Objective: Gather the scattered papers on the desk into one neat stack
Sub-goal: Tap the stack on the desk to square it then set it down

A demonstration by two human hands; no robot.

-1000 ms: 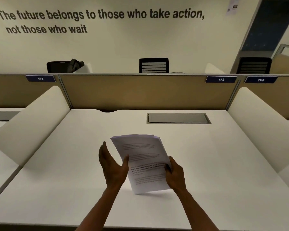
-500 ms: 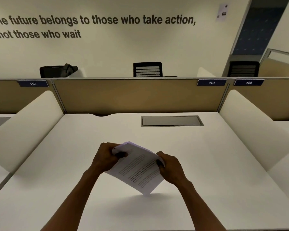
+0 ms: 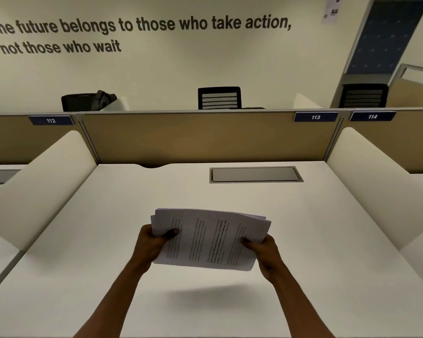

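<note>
A stack of printed white papers [image 3: 209, 239] hangs in the air above the white desk [image 3: 303, 240], turned sideways so its text lines run away from me. My left hand [image 3: 154, 242] grips its left short edge, thumb on top. My right hand [image 3: 264, 250] grips the right short edge the same way. The sheets' far edges are slightly fanned, not flush. A soft shadow of the stack lies on the desk below it.
A grey cable hatch [image 3: 254, 174] is set into the desk at the back. White side dividers [image 3: 42, 181] [image 3: 376, 186] flank the desk, with a tan partition [image 3: 205, 137] behind. Black chairs [image 3: 219, 97] stand beyond it.
The stack went from upright and tilted to a corner-down slant, and now lies flat and sideways, held higher. Both hands shifted to its two short edges.
</note>
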